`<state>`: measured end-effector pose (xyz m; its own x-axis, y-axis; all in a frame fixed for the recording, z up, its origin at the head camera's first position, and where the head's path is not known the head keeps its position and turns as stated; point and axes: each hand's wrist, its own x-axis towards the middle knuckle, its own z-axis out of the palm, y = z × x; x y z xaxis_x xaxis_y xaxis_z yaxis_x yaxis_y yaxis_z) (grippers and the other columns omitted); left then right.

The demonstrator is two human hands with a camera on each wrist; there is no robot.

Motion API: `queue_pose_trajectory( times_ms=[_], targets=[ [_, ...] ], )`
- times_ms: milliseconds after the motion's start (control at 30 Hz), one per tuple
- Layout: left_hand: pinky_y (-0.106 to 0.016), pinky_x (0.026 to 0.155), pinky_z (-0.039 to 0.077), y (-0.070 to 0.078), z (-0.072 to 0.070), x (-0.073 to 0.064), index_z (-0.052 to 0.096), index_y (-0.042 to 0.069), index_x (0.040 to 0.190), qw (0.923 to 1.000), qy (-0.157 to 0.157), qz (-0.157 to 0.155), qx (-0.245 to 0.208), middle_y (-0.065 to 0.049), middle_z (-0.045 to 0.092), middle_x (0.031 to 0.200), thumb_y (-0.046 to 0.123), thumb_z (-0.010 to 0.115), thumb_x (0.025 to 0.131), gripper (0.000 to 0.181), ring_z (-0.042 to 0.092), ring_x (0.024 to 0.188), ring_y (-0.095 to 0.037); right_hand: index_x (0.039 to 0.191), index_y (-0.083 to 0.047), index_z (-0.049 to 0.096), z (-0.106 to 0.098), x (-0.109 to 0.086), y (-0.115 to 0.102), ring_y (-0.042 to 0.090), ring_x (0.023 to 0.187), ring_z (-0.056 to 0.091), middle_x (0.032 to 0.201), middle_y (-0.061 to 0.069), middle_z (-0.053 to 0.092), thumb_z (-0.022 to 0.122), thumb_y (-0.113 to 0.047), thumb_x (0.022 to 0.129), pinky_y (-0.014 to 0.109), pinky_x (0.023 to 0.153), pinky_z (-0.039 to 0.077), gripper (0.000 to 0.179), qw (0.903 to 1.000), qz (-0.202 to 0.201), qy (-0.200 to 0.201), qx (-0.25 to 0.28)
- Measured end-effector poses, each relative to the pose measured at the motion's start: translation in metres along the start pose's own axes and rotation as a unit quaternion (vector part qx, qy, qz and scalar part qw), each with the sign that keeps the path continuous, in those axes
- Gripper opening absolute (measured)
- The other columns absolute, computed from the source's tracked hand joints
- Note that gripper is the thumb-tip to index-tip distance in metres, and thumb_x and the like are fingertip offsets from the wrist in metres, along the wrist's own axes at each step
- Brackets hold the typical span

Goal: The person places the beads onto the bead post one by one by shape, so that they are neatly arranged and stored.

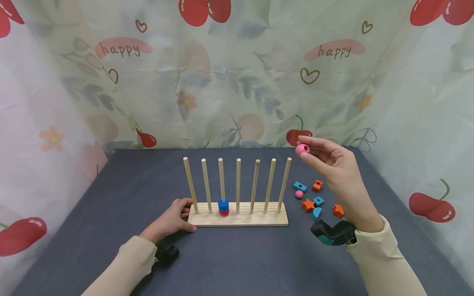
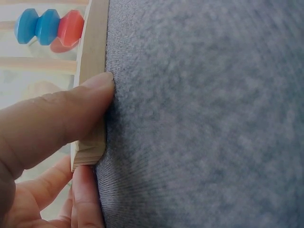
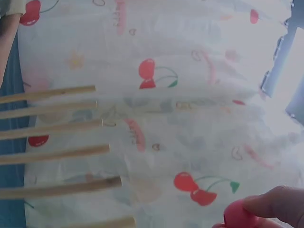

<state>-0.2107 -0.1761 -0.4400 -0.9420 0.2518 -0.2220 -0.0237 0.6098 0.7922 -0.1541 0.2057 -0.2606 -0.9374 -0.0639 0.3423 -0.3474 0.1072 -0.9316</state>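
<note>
A wooden peg rack [image 1: 240,220] with several upright pegs stands on the dark table. Its left end is gripped by my left hand [image 1: 173,220], the thumb [image 2: 90,97] along the front edge and the fingers round the end and back. On the third peg from the left, two blue beads [image 2: 37,26] sit over a red bead [image 2: 71,27]. My right hand [image 1: 335,168] pinches a round pink bead [image 1: 301,150] between thumb and fingertips, raised above the rack's right side. The bead's hole shows in the head view; fingers partly cover it in the right wrist view.
Right of the rack lie loose beads: another pink bead [image 1: 299,194], orange stars [image 1: 308,205], an orange block [image 1: 317,185], blue blocks [image 1: 300,186] and a blue half-round piece [image 1: 316,213]. A printed cloth [image 1: 229,94] hangs behind and at both sides of the table.
</note>
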Motion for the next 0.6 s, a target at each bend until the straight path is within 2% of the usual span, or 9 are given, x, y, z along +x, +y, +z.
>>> queue_pose_trajectory(
  times_ms=[433, 600],
  targets=[
    [-0.049, 0.105, 0.041, -0.001, 0.001, 0.002, 0.041, -0.005, 0.138, 1.0000, 0.000, 0.000, 0.003, -0.022, 0.036, 0.130, 0.003, 0.087, 0.067, 0.084, 0.047, 0.119, -0.033, 0.124, 0.000, 0.062, 0.040, 0.008, -0.010, 0.012, 0.101, 0.064, 0.113, 0.004, 0.063, 0.068, -0.011, 0.089, 0.018, 0.088, 0.052, 0.037, 0.9970, -0.077, -0.002, -0.003],
    [-0.049, 0.105, 0.041, -0.002, 0.000, 0.002, 0.040, -0.005, 0.138, 1.0000, -0.002, -0.001, 0.002, -0.022, 0.036, 0.130, 0.004, 0.087, 0.067, 0.085, 0.047, 0.120, -0.033, 0.123, 0.002, 0.061, 0.055, 0.010, -0.006, 0.013, 0.101, 0.066, 0.111, 0.003, 0.066, 0.068, -0.005, 0.088, 0.022, 0.089, 0.052, 0.036, 0.9930, -0.116, -0.001, 0.021]
  ],
)
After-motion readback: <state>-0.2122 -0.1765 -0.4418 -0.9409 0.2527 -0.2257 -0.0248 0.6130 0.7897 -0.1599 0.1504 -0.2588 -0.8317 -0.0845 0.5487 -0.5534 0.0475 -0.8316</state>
